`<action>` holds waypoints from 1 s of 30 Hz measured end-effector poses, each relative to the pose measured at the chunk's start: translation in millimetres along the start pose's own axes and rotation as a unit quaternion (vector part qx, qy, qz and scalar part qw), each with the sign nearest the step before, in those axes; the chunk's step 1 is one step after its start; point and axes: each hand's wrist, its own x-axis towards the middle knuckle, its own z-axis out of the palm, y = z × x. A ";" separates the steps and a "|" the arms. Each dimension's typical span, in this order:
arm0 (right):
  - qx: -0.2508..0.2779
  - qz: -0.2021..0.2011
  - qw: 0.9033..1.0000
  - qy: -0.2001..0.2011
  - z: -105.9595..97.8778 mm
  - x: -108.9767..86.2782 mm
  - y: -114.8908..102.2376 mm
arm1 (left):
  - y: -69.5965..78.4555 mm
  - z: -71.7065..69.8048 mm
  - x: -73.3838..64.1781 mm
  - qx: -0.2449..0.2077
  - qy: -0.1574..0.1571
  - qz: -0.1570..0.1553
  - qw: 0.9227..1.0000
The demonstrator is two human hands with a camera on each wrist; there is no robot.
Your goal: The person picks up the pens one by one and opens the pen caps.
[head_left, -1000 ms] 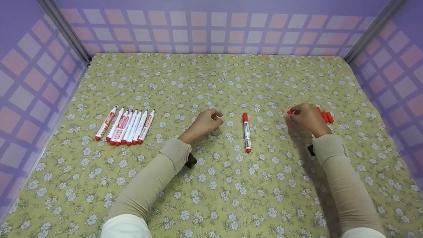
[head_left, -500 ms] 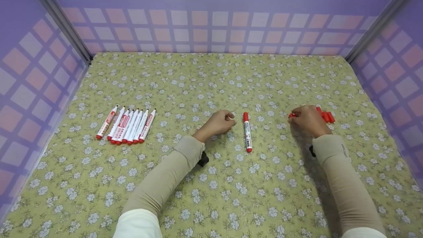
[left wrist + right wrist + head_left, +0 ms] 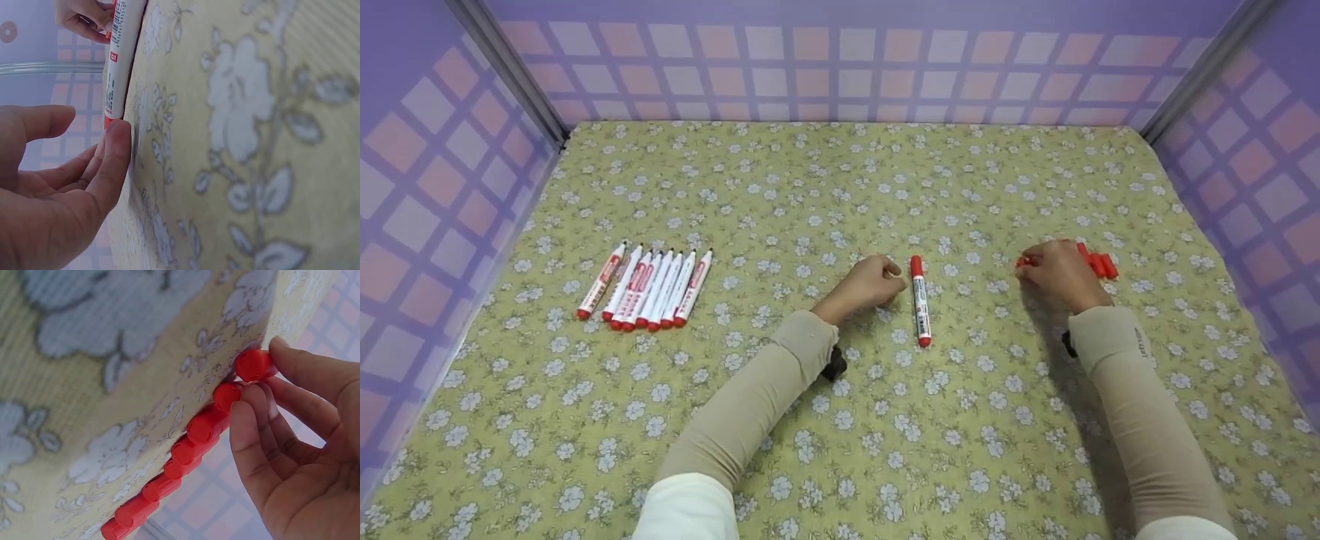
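Observation:
A capped red marker (image 3: 922,304) lies on the floral cloth between my hands. My left hand (image 3: 870,282) is just left of it, near its red cap end. In the left wrist view the left thumb and fingers (image 3: 109,174) stand apart with nothing between them, and the fingertips overlap the cap end of the marker. My right hand (image 3: 1061,270) is over the left end of a row of red marker caps (image 3: 1099,264). The right wrist view shows its thumb and a finger pinching the end cap (image 3: 253,365), while other fingers rest close by the neighbouring cap (image 3: 226,397).
On the left, several uncapped white markers (image 3: 652,289) lie side by side, tips away from me. The flowered tablecloth (image 3: 840,420) covers the table. Checkered purple panels (image 3: 840,67) stand at the back and both sides.
My left hand has moved right, up beside the capped marker. The right hand has stayed nearly in place at the caps, its fingers closing on the end one.

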 end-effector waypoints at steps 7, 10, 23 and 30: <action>-0.008 -0.003 1.000 0.011 -1.6 -2.0 -2.5 | 2.8 8.0 1.0 -0.017 0.008 -0.002 1.000; -0.008 0.002 1.000 0.013 -2.7 -1.7 -4.6 | 6.1 11.7 3.4 -0.010 0.014 -0.012 1.000; 0.008 -0.008 0.999 0.031 -3.7 0.5 -10.6 | 17.7 21.6 17.2 0.060 0.033 -0.054 0.996; 0.001 -0.014 0.999 0.034 -5.1 -0.2 -15.3 | 20.4 26.6 23.4 0.075 0.041 -0.054 0.995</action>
